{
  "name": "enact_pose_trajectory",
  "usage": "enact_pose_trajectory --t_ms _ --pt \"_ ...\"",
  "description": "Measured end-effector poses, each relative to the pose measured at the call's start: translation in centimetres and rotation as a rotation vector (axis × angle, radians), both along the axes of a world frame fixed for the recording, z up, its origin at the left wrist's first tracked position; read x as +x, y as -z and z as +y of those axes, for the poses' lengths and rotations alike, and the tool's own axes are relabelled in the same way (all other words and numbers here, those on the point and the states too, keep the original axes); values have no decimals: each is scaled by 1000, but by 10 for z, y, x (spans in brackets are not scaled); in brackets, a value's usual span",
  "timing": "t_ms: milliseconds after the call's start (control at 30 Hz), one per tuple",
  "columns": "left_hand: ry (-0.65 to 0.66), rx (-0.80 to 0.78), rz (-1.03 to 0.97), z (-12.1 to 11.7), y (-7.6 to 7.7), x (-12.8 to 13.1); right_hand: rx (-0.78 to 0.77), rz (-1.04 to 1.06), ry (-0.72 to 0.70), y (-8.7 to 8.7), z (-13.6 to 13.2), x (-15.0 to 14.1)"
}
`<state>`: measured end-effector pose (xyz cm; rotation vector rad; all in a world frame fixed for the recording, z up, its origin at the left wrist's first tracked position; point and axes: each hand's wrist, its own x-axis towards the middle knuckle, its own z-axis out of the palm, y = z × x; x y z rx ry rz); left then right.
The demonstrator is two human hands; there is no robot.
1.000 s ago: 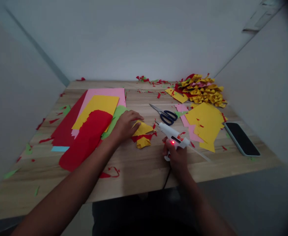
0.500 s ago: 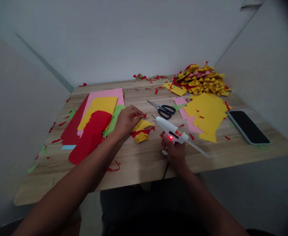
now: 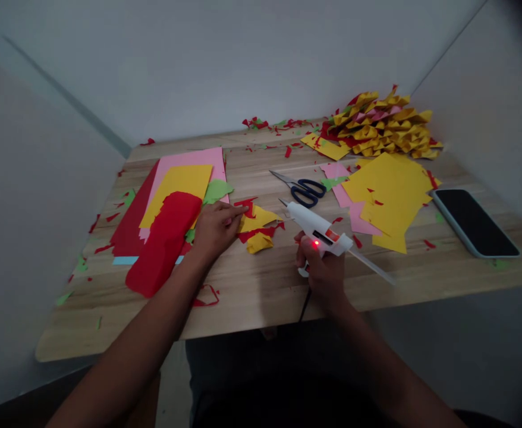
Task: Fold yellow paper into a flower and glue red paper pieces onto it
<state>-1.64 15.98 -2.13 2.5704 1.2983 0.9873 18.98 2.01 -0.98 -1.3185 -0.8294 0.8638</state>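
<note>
My right hand (image 3: 321, 267) is wrapped around the handle of a white glue gun (image 3: 317, 226). Its red light glows, a clear glue stick juts from the back, and the nozzle points up and left. My left hand (image 3: 219, 230) reaches over the table, finger and thumb together at a torn red paper scrap (image 3: 250, 207). Crumpled yellow paper pieces (image 3: 261, 219) with red bits lie just right of those fingertips. Left of the hand is a long red paper shape (image 3: 165, 244), partly over a yellow sheet (image 3: 178, 184). Scissors (image 3: 301, 187) with dark blue handles lie beyond the nozzle.
A pile of folded yellow, red and pink paper (image 3: 381, 128) stands at the back right. Loose yellow sheets (image 3: 388, 190) and a phone (image 3: 475, 223) lie on the right. Pink sheets (image 3: 194, 157) are at left. Small scraps are scattered over the wooden table (image 3: 243, 297).
My left hand has drawn back left and lowered, with the red scrap now by the yellow pieces. The glue gun stays in my right hand. The view has shifted slightly.
</note>
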Motion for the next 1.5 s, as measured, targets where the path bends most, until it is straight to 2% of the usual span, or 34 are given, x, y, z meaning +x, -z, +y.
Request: enact_pose_trajectory --t_ms 333,600,900,1033,1167,1333,1500 --pt "100 3 124 -9 1 0 -50 -32 -9 6 0 0" --pt "80 41 290 -16 -3 6 -35 -54 -28 5 -1 1" --pt "62 12 267 -17 -3 8 -45 -76 -20 3 -2 2" --pt "97 -8 256 -15 -2 7 -36 -83 -25 3 -2 2" --pt "126 -1 240 -14 -3 6 -40 -75 -18 4 -2 1" --pt "93 39 175 -15 -4 4 -41 -59 -11 1 -1 0" --pt "154 -6 189 -16 -8 3 -32 -67 -19 1 -1 1"
